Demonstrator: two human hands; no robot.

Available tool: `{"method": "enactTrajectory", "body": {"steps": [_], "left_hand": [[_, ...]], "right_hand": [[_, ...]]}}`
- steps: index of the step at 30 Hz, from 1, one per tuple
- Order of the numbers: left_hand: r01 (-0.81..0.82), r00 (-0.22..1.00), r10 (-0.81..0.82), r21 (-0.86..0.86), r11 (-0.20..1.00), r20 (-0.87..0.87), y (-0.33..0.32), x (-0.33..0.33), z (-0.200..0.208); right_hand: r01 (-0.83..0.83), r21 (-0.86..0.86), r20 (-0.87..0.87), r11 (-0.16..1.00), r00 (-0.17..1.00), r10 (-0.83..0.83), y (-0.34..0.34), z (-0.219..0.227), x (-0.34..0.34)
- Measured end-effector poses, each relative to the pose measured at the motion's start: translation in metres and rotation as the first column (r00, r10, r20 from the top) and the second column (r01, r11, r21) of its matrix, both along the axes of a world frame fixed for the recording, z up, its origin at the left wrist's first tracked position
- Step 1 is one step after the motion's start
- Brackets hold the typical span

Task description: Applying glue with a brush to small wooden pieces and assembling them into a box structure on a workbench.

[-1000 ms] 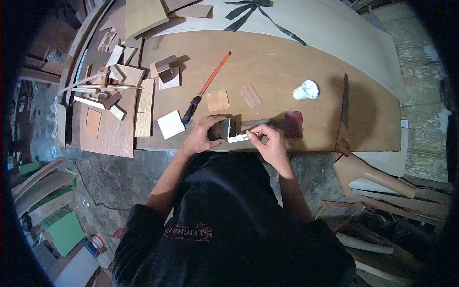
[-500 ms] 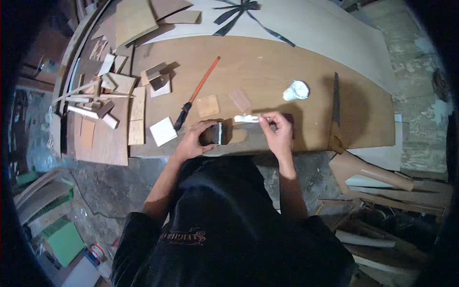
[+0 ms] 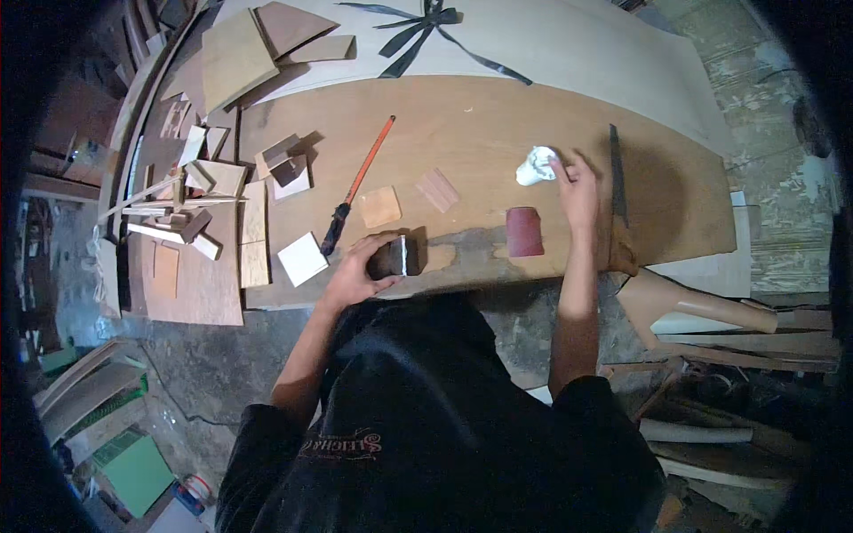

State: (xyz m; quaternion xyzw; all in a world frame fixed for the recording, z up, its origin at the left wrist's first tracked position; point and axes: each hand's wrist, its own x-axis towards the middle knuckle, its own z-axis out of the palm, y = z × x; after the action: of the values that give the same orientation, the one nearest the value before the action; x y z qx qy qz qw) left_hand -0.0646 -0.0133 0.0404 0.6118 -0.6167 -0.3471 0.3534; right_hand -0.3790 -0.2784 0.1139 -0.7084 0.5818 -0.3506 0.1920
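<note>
At the table's near edge, my left hand [image 3: 354, 271] is wrapped round a small dark box-like wooden piece [image 3: 387, 258], which has a whitish strip along its right edge. My right hand [image 3: 579, 186] reaches out to the white cup [image 3: 536, 167], its fingers pinched at the cup's whitish mouth. What those fingers hold is hidden. Between the hands lies a dark red rectangle like sandpaper [image 3: 524, 232]. Farther in are a pinkish flat piece [image 3: 438, 190] and a tan square [image 3: 380, 206]. A white square [image 3: 303, 259] lies left of my left hand.
An orange rod with a dark handle [image 3: 360, 182] lies beyond my left hand. Wood offcuts [image 3: 191, 191] pile up at the left, near a small open wooden box [image 3: 286, 163]. A handsaw [image 3: 619, 182] lies right of my right hand. Black straps [image 3: 431, 27] rest at the back.
My right hand has moved right and away from me to the cup. The white-coated strip it pinched no longer shows. The dark red piece is uncovered. My left hand keeps its hold.
</note>
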Motion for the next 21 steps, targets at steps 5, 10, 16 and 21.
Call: {"method": "enactTrajectory", "body": {"steps": [5,10,16,21], "left_hand": [[-0.012,1.0,0.013,-0.053,0.999,0.012,-0.002,-0.003,0.001],[-0.003,1.0,0.003,-0.001,1.0,0.022,0.0,-0.002,0.004],[0.01,1.0,-0.009,-0.016,1.0,0.02,-0.001,-0.001,0.0],[0.026,0.998,-0.023,-0.047,0.999,0.063,-0.002,0.0,-0.002]], "right_hand": [[-0.241,0.075,0.119,0.968,0.966,0.231,0.064,-0.009,0.024],[-0.732,0.265,0.023,0.628,0.655,0.755,0.153,-0.057,0.081],[-0.771,0.192,0.084,0.608,0.63,0.772,0.166,-0.087,0.095],[-0.78,0.165,0.061,0.603,0.619,0.783,0.16,-0.09,0.095]]}}
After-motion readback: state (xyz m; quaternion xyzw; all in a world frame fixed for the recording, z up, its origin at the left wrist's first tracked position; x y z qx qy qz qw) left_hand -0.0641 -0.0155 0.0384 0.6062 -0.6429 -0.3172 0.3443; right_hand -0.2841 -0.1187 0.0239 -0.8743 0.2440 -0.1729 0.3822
